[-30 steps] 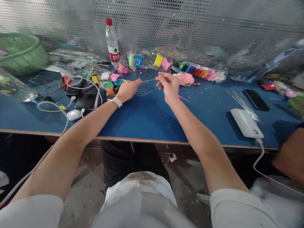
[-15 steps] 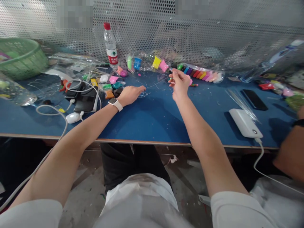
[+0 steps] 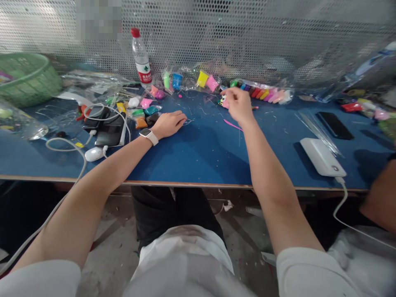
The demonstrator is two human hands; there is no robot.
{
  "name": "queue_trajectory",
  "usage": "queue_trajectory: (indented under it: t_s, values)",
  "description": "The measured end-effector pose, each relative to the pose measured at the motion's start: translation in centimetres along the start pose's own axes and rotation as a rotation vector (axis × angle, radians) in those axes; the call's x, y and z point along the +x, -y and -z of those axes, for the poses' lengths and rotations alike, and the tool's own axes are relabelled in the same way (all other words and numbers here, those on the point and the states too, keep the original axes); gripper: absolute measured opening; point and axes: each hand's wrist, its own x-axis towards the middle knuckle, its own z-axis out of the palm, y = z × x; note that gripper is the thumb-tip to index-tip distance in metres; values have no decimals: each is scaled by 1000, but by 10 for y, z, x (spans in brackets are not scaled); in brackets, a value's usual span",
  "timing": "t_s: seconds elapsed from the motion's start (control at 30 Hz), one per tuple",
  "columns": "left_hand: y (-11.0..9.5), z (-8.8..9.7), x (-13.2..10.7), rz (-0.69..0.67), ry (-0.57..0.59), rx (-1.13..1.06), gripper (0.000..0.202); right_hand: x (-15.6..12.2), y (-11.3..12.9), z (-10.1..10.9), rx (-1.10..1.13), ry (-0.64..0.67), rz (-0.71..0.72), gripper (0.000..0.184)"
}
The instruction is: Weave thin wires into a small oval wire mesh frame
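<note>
My left hand (image 3: 169, 125), with a watch on its wrist, lies palm down on the blue table, fingers stretched and loosely bent. Under its fingertips shows the edge of a thin pale wire mesh (image 3: 188, 121). Bent at the fingers, my right hand (image 3: 239, 106) is over a small pink figure (image 3: 225, 102) with white and green bits. Its thumb and index finger come close together there; what they pinch is hidden. Below its wrist a thin bright pink strip (image 3: 232, 124) lies on the table.
Bagged coloured clay (image 3: 266, 95) lines the back, beside a water bottle (image 3: 142, 62). Left are a green basket (image 3: 29, 78), cables and black power banks (image 3: 110, 133). Right are a white power bank (image 3: 322, 157), a phone (image 3: 335, 125) and another person's arm (image 3: 382, 194).
My right hand has turned palm down and shifted slightly right. The pink figure and the pink strip now show. My left hand's fingers have drawn back slightly on the mesh.
</note>
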Motion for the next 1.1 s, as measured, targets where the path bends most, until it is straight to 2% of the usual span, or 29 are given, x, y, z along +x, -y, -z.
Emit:
queue_trajectory:
  t_s: [0.07, 0.13, 0.27, 0.43, 0.57, 0.67, 0.8, 0.97, 1.1]
  values:
    - [0, 1, 0, 5, -14, -2, 43, -11, 24, -4, -206, 118, -11, 42]
    - [2, 1, 1, -15, -23, -13, 44, -18, 39, -10, -358, 224, -83, 32]
    - [6, -1, 4, -77, -7, -56, 42, -23, 40, -21, -500, 309, -174, 29]
    - [9, -4, 5, -68, -8, -60, 39, -23, 30, -25, -535, 287, -198, 26]
    - [7, -6, 4, -38, -35, -29, 37, -24, 35, -28, -514, 243, -175, 26]
    - [4, -5, 3, 29, -133, -23, 39, -26, 44, -34, -425, 195, -70, 25]
    - [3, -3, 2, 96, -260, -15, 53, -31, 61, -45, -327, 207, 59, 17]
    - [5, -6, 3, 67, -206, -10, 35, -37, 73, -53, -260, 155, 123, 14]
    - [6, -9, 5, 67, -219, -8, 34, -39, 72, -55, -247, 122, 141, 11]
